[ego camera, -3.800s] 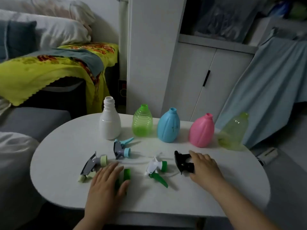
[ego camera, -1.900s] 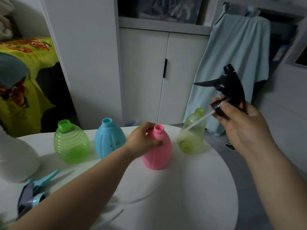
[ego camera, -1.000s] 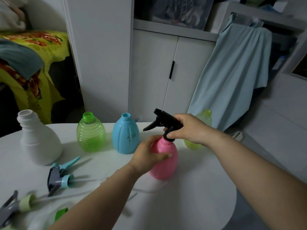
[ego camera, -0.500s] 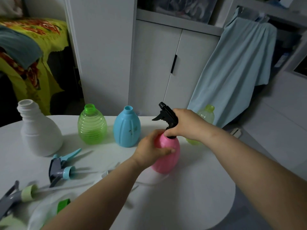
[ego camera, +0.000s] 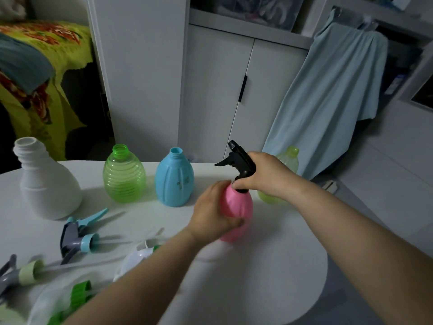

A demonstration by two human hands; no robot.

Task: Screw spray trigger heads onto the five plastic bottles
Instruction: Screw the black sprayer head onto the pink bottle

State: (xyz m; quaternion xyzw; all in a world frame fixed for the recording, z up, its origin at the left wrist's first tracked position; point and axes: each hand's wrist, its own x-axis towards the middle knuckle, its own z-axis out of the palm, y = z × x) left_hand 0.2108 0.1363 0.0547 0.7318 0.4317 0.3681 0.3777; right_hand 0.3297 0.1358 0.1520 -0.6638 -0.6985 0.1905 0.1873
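On the white table (ego camera: 257,289), near its far edge, the pink bottle (ego camera: 241,207) stands upright between the blue bottle (ego camera: 174,181) and the yellow-green bottle (ego camera: 290,158), with the black head (ego camera: 241,158) sitting on its neck. Our left hand (ego camera: 210,212) grips the pink belly from the near left, fingers wrapped round it. Our right hand (ego camera: 264,174) reaches in from the right, its fingers curled round the head's collar where it meets the neck, so the collar is mostly hidden and we cannot tell how far the thread has taken. We judge this to be the first of the five heads, part-way through tightening. To do it well, we should press the bottle down with the left hand so that it can neither spin nor tip. We should hold the head plumb over the neck so that the thread bites square, and turn the collar alone, leaving nozzle and lever be. If it binds early, we back off and start the thread afresh instead of forcing it. Snug is enough, since soft plastic probably strips easily. The white bottle (ego camera: 46,186), the green bottle (ego camera: 124,177) and the other two show open necks. Four loose heads lie at the near left: a blue-collared head (ego camera: 77,235), a grey head (ego camera: 21,273), a white head (ego camera: 138,256) and a green head (ego camera: 79,289) beside our forearm.
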